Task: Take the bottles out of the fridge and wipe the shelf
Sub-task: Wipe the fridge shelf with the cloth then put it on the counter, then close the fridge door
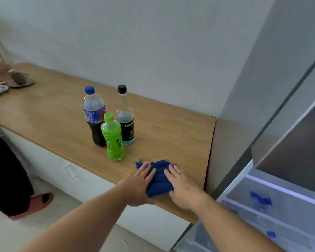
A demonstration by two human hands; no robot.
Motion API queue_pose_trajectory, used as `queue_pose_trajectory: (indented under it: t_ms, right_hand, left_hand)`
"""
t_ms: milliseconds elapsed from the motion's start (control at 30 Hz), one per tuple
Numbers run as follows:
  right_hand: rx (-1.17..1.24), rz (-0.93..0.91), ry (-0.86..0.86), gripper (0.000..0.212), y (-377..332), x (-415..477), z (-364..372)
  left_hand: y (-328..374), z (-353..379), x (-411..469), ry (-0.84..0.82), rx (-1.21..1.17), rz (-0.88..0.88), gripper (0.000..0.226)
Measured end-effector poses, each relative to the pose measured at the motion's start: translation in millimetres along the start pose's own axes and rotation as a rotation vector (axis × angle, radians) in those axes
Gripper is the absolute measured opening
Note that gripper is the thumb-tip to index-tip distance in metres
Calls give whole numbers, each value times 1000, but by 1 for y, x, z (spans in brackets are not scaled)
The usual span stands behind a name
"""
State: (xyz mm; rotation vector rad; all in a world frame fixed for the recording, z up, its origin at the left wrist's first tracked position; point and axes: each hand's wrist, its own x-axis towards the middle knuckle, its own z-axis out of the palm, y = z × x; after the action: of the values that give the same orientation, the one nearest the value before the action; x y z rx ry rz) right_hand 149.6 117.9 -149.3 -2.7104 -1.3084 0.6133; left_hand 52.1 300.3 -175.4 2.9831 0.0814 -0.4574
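Note:
Three bottles stand together on the wooden counter [171,128]: a cola bottle [94,115] with a blue cap, a green tea bottle [113,138] in front, and a clear bottle [125,116] with a black cap and blue liquid. A blue cloth [159,179] lies near the counter's front edge. My left hand [138,184] presses flat on its left side and my right hand [183,188] on its right side. The fridge [273,206] stands open at the lower right, with pale shelves showing.
The grey fridge door [289,115] juts out at the right, above the shelves. Cups on saucers [19,80] sit at the counter's far left. Another person's dark clothing and a red slipper [37,202] are on the floor at the left.

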Motion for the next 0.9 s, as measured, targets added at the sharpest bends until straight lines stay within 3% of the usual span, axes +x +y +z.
queue_pose_trajectory:
  t_ms: [100, 333, 500, 600, 700, 900]
  right_hand:
    - [13, 78, -69, 93, 2, 3, 49]
    - [3, 178, -22, 108, -12, 15, 51]
    - [-36, 247, 78, 96, -28, 5, 53]
    - [-44, 251, 95, 72, -27, -21, 55]
    - [73, 248, 173, 64, -19, -63, 50]
    - [145, 298, 403, 54, -1, -150, 38]
  left_hand:
    - [-15, 40, 3, -56, 24, 22, 132]
    - [-52, 30, 37, 17, 54, 126, 97]
    - [-47, 32, 41, 5, 88, 92, 103]
    - [-35, 27, 35, 84, 94, -15, 84]
    - [-1, 17, 15, 215, 22, -111, 79]
    - [88, 7, -35, 280, -62, 56, 72]
